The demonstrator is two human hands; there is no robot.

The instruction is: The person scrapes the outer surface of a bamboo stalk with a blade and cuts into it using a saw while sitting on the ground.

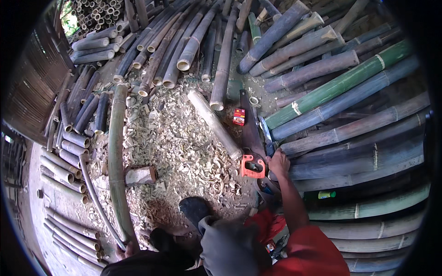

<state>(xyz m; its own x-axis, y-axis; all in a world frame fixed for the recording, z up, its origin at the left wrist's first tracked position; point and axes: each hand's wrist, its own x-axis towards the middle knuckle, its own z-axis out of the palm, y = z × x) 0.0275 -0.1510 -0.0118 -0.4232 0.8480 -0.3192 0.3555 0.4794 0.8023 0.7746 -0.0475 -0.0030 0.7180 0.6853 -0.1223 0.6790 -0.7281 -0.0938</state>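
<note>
My right hand reaches forward from a red sleeve and closes around the handle end of a long grey knife lying against the stacked bamboo. Just left of it lies a hand saw with an orange handle. A pale cut bamboo section lies beside the saw. At the lower left, a bit of my left hand shows at the near end of a long curved green bamboo pole; its grip is hidden. A black shoe rests on the chips.
Bamboo chips and offcuts cover the ground. Thick bamboo poles are stacked on the right, and thinner ones lie at the top. Short tubes lie to the left. Also here are a small red box and a wooden block.
</note>
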